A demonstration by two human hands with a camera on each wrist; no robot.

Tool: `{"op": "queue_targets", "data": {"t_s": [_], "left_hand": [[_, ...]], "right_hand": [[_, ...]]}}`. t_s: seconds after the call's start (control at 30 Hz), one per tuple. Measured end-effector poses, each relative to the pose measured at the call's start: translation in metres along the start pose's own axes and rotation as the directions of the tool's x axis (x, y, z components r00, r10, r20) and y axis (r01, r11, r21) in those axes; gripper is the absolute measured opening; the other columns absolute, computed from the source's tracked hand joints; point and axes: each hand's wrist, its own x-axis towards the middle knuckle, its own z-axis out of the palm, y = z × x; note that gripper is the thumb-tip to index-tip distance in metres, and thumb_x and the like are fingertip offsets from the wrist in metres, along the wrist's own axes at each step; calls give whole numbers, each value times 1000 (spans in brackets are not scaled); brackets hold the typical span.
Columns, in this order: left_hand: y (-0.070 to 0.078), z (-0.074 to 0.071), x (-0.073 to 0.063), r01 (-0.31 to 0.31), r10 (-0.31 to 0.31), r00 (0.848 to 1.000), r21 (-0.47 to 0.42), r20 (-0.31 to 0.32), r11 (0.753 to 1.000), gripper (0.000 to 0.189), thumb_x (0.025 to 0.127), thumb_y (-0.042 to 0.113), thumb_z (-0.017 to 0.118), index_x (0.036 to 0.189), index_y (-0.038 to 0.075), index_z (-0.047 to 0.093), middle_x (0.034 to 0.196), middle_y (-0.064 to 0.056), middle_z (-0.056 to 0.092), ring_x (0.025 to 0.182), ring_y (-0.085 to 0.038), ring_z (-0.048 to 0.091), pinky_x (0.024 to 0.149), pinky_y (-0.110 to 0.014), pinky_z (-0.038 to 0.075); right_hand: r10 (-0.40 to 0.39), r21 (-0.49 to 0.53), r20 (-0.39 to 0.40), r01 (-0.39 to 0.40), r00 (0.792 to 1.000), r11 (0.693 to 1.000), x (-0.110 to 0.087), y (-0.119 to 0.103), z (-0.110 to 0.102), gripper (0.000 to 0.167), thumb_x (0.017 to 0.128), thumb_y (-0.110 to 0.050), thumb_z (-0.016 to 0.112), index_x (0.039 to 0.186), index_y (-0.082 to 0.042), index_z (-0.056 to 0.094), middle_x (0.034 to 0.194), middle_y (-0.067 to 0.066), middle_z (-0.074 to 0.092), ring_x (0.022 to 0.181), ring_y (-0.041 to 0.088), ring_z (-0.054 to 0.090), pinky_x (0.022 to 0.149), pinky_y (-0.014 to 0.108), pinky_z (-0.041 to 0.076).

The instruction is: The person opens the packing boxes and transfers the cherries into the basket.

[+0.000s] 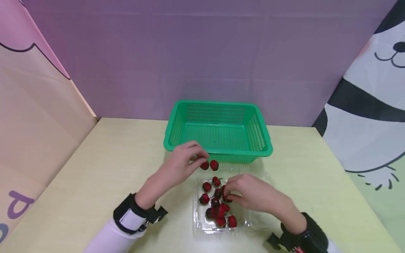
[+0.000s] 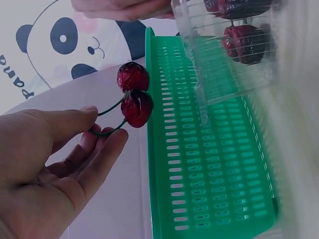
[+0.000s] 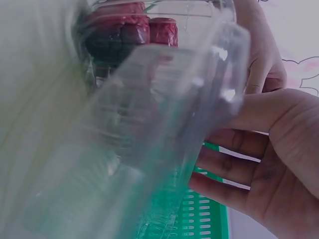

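My left hand (image 1: 181, 160) pinches the thin green stems of two dark red cherries (image 2: 136, 107) between thumb and fingers. The pair hangs just in front of the near rim of the green basket (image 1: 218, 152). Over the clear plastic box (image 1: 197, 219), my right hand (image 1: 257, 195) reaches down with its fingertips right at the cherries along the box's right side. More cherries (image 1: 219, 212) lie in a loose heap in the box. In the right wrist view the clear lid (image 3: 144, 114) covers the right fingertips, so I cannot tell whether they grip a cherry.
The slatted green basket stands at the back of the pale wooden table (image 1: 104, 168), against a purple cloth backdrop (image 1: 205, 52). The box's open lid (image 1: 262, 219) spreads to the right, under the right forearm. A panda-printed cloth (image 1: 367, 105) hangs on the right.
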Motion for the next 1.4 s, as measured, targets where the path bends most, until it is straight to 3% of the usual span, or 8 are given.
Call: {"op": "queue_targets", "data": {"t_s": [0.23,0.47,0.7,1.03,1.4], "left_hand": [[-1,-5,3,34,-35,994,-16,-101,999,10,91,-3,76,97,4,76,96,-3,66,89,-16,67,77,-22,57],[-1,-9,5,94,-98,974,-27,-204,995,10,90,-4,76,97,3,77,97,-4,63,88,-16,66,76,-22,58],[-7,-10,8,125,-133,961,-48,-243,991,9,91,-4,76,98,1,77,98,-5,64,90,-18,66,79,-23,58],[-16,-7,8,112,-124,941,-56,-313,992,10,89,-6,76,97,0,77,97,-6,65,92,-19,67,80,-24,59],[-25,-5,7,121,-131,916,-51,-378,991,10,90,-9,74,96,-2,76,97,-8,63,93,-19,67,82,-26,59]], "right_hand": [[18,30,-28,-18,999,999,-2,-1,-1,10,90,-5,78,97,-12,79,88,-13,70,82,0,63,76,26,57],[0,53,-106,6,994,999,-4,0,-4,11,90,-3,78,98,-10,79,92,-9,71,83,1,64,75,28,58],[-8,89,-154,22,988,996,-6,3,-7,14,89,-1,78,99,-10,80,92,-7,71,82,2,64,71,28,58],[-10,106,-215,34,976,994,-10,2,-12,16,90,1,76,101,-11,79,94,-6,73,82,2,65,71,25,58],[-50,61,-342,75,938,995,-13,5,-15,16,86,5,78,97,-7,78,91,-4,74,82,6,68,72,25,59]]}}
